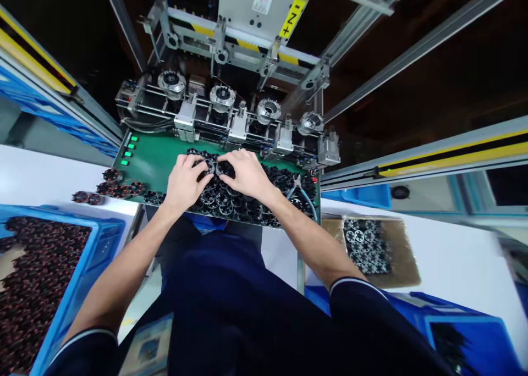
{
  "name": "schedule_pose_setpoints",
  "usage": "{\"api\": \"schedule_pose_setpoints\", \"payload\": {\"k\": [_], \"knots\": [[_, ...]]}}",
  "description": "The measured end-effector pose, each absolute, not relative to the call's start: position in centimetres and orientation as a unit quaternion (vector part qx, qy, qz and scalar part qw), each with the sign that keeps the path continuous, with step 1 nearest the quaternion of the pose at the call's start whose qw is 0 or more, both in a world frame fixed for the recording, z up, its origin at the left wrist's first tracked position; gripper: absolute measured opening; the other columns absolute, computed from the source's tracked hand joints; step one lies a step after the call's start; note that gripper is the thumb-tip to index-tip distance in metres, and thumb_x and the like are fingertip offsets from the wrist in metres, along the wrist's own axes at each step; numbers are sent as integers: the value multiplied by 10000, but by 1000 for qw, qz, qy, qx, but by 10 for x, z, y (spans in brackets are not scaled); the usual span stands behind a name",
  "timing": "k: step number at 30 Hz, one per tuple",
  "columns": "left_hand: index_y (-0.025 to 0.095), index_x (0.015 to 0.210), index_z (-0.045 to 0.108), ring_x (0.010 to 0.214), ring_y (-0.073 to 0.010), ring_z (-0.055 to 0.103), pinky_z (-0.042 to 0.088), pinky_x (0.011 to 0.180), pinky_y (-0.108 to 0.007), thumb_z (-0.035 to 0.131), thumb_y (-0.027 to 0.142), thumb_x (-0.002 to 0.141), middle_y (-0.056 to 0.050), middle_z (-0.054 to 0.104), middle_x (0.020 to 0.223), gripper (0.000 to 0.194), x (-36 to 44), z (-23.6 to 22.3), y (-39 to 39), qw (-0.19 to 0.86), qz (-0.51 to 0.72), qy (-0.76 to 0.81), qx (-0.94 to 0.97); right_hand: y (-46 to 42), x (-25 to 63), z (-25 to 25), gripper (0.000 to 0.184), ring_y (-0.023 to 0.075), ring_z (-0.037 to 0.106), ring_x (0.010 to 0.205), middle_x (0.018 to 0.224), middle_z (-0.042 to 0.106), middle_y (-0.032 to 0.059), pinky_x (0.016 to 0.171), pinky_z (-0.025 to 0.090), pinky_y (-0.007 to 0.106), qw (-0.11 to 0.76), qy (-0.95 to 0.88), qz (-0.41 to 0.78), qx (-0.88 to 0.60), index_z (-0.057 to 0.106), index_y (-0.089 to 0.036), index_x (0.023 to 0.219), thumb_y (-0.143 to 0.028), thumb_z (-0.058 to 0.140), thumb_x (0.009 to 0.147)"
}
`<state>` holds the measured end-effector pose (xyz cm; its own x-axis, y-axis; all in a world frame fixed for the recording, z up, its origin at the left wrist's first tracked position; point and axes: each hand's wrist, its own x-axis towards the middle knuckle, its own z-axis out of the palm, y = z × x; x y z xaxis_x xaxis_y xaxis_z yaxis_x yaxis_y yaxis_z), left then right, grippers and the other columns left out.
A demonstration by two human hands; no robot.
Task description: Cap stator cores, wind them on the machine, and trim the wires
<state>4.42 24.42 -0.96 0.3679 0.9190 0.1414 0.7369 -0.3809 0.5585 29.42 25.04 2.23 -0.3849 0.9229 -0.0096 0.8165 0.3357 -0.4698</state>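
My left hand [184,181] and my right hand [245,171] rest side by side on a heap of small black round wound parts [231,200] that covers the green work surface [157,159]. The fingers of both hands are curled down onto the parts near the top of the heap. My left fingers pinch one black round part [205,167]. My right fingers close on another black round part [225,169]. Behind the heap stands a row of round metal fixtures [223,98] on the machine.
A blue crate [61,277] of dark copper-wound parts sits at the left. Several loose parts [119,186] lie at the green surface's left edge. A brown tray [369,249] with black-and-white ring parts lies at the right. Green lit buttons [128,148] show at the left rear.
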Motion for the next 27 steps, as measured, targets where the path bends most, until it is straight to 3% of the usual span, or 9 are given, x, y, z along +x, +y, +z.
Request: {"api": "schedule_pose_setpoints", "payload": {"k": [2, 6, 9, 13, 17, 22, 25, 27], "knots": [[221, 1161, 790, 1286, -366, 713, 577, 1179, -536, 838, 497, 1095, -150, 822, 1357, 288, 49, 5, 250, 262, 310, 521, 751, 250, 316, 39, 616, 423, 787, 1281, 1498, 843, 142, 1197, 625, 652, 202, -788, 209, -543, 725, -304, 1597, -451, 854, 1013], [205, 1462, 777, 1042, -262, 765, 589, 903, -376, 1133, 543, 806, -69, 846, 1165, 819, 70, 50, 288, 331, 419, 501, 682, 264, 388, 72, 596, 358, 821, 1007, 1301, 882, 99, 1046, 699, 608, 327, -730, 165, -577, 821, -301, 1420, -599, 907, 911], [151, 1360, 857, 1106, -217, 736, 551, 901, -341, 1092, 522, 866, -11, 830, 1159, 661, 98, 68, 339, 294, 403, 463, 733, 285, 445, 78, 693, 364, 823, 988, 1331, 882, 134, 1042, 714, 619, 348, -677, 115, -638, 835, -279, 1422, -723, 899, 894], [30, 1340, 843, 1087, -152, 659, 476, 974, -392, 927, 490, 990, 19, 802, 1153, 584, 144, 42, 400, 268, 376, 468, 754, 309, 489, 49, 772, 402, 840, 1110, 1423, 872, 178, 1108, 718, 646, 324, -645, 91, -686, 818, -258, 1468, -778, 841, 898], [104, 1228, 880, 916, -179, 585, 517, 956, -392, 1121, 434, 763, -29, 776, 1022, 619, 171, 0, 419, 336, 355, 490, 722, 316, 498, 13, 596, 424, 833, 1168, 1282, 899, 176, 1165, 691, 675, 289, -642, 112, -701, 843, -240, 1284, -658, 844, 859], [159, 1294, 881, 976, -222, 619, 541, 1029, -396, 1094, 511, 763, -80, 796, 1164, 672, 165, -10, 421, 306, 382, 497, 717, 316, 501, 3, 565, 405, 822, 1198, 1307, 888, 152, 1176, 661, 625, 308, -644, 95, -694, 828, -244, 1322, -575, 887, 869], [169, 1233, 905, 995, -243, 664, 560, 1093, -428, 1120, 449, 656, -72, 799, 1104, 676, 164, -1, 419, 302, 332, 505, 737, 317, 498, 6, 518, 387, 816, 1082, 1133, 876, 127, 1118, 661, 617, 294, -611, 139, -722, 815, -236, 1206, -518, 940, 791], [172, 1204, 891, 941, -235, 685, 600, 1054, -435, 1129, 463, 637, -58, 786, 1026, 680, 167, 9, 411, 357, 341, 507, 707, 312, 491, 12, 537, 347, 792, 985, 1022, 834, 88, 1060, 670, 597, 336, -571, 201, -722, 778, -251, 1145, -539, 973, 736]]}}
